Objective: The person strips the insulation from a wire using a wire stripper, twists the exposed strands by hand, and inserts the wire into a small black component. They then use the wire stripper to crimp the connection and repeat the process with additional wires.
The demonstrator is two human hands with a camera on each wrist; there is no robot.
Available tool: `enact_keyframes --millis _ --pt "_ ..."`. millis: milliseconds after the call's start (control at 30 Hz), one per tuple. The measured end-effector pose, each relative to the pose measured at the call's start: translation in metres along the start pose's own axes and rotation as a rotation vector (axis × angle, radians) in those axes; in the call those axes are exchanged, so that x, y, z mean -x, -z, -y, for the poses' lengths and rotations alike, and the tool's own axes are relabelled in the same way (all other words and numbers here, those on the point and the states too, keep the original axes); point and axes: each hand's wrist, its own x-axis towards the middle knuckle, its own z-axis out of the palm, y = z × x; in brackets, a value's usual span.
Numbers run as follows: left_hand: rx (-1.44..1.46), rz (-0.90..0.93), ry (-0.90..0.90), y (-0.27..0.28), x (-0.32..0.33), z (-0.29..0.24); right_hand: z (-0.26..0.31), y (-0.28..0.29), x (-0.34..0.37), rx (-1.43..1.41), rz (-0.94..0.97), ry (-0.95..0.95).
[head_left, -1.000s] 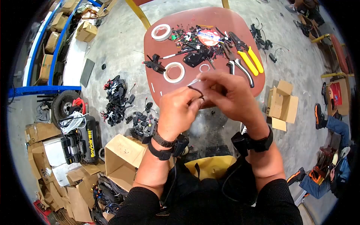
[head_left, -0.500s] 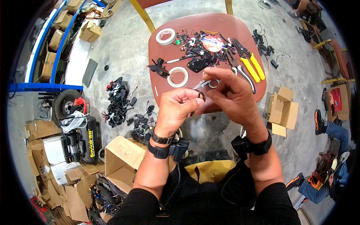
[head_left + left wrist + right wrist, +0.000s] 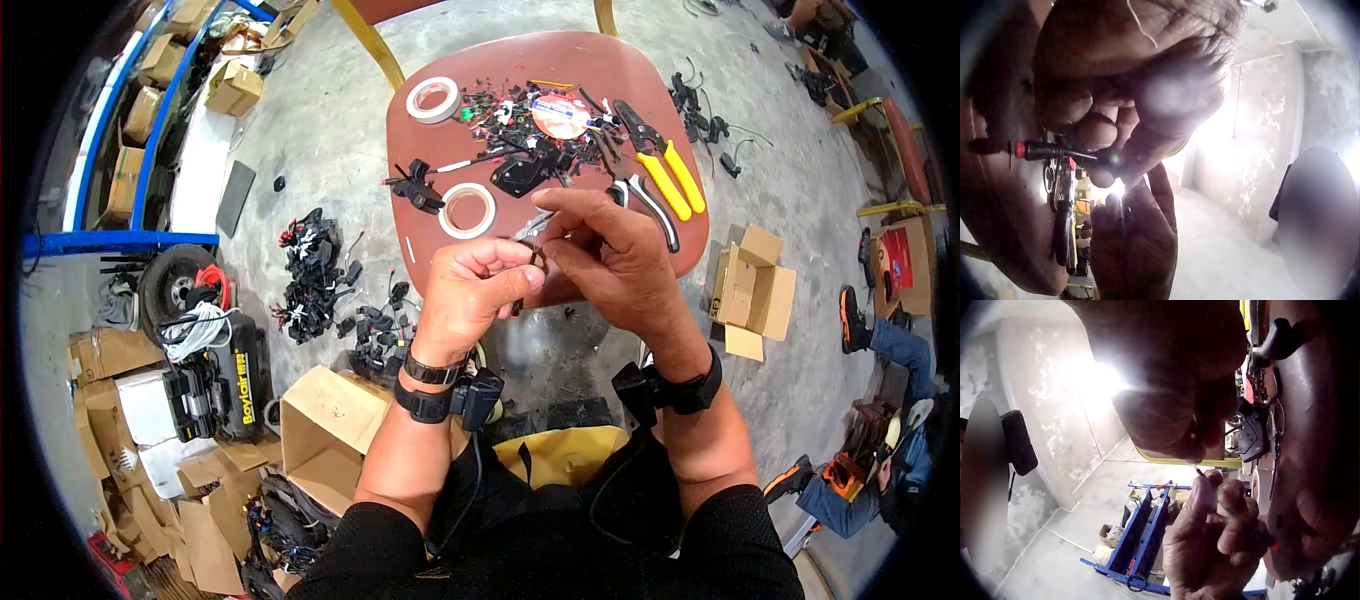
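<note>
My left hand (image 3: 465,285) grips a thin black cable (image 3: 538,262) between thumb and curled fingers, over the front edge of a brown chair seat (image 3: 430,225). The cable's black end with a red tip (image 3: 1020,150) sticks out past the fingers in the left wrist view. Close against it, my right hand (image 3: 620,260) pinches at the cable's other end, its index finger raised. A clear, shiny strip (image 3: 533,227) shows between the two hands in the head view. From the right wrist, the cable's thin tip (image 3: 1197,470) meets the right fingertips, which are in shadow.
On the seat lie two tape rolls (image 3: 467,211), a heap of small black parts (image 3: 525,165), yellow-handled wire strippers (image 3: 670,180) and pliers (image 3: 655,210). Piles of black connectors (image 3: 315,275) and open cardboard boxes (image 3: 755,285) stand on the floor. A seated person's leg (image 3: 900,345) is at right.
My left hand has rolled over, so its thumb and curled fingers now face up with the cable in them. The right hand stays beside it, shifting only slightly.
</note>
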Motion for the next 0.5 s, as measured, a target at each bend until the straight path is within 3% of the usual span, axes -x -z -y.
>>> enact_keyframes --millis 500 --pt "0.135 -0.074 -0.059 -0.005 -0.018 0.009 -0.006 0.003 -0.009 -0.028 -0.014 -0.107"
